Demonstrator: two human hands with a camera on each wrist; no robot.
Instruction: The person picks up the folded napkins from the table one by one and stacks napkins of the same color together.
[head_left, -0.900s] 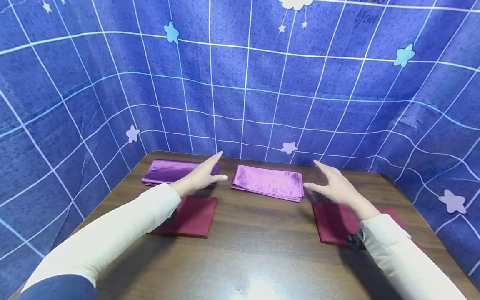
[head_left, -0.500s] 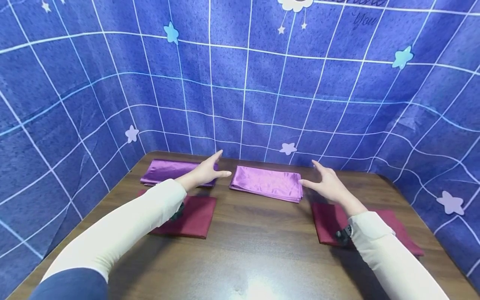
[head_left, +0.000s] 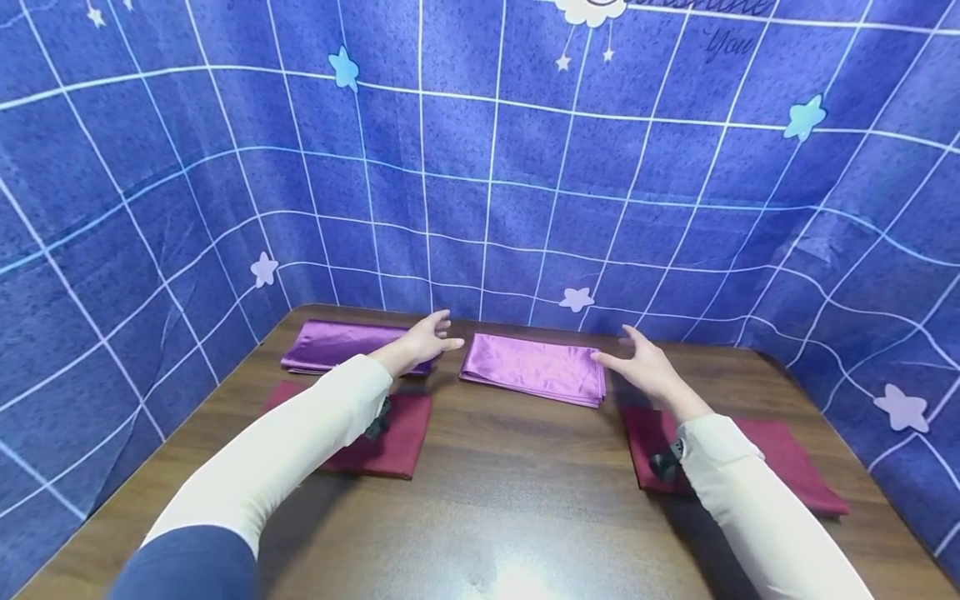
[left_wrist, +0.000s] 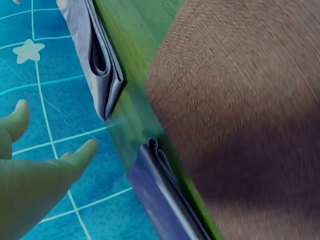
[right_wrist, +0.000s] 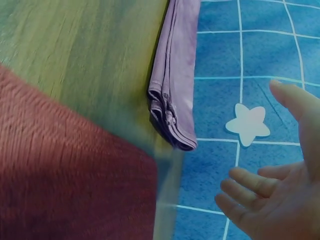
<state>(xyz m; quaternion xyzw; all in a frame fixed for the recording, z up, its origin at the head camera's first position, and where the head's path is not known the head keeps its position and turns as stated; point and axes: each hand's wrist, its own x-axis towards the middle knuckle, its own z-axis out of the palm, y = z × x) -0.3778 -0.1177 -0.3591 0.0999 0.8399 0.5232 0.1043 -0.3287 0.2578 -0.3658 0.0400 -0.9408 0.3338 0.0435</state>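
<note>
A shiny light purple folded cloth (head_left: 534,368) lies at the back middle of the table. My left hand (head_left: 420,343) hovers off its left end, over a darker purple folded cloth (head_left: 341,343). Its fingers are loosely bent, with the thumb apart. Off the other end hangs my right hand (head_left: 649,367); in the head view its thumb overlaps the cloth's edge. The right wrist view shows that hand (right_wrist: 285,192) apart from the light purple cloth (right_wrist: 182,80), palm facing it. Neither hand holds anything.
Dark red folded cloths lie nearer the front: the left one (head_left: 401,437) partly under my left forearm, the right one (head_left: 787,467) partly behind my right forearm. The brown wooden table (head_left: 517,492) meets a blue gridded curtain (head_left: 480,192) at the back and sides.
Both hands have moved slightly inward toward the light purple cloth. The left fingers are more bent than before. The cloths have stayed in place.
</note>
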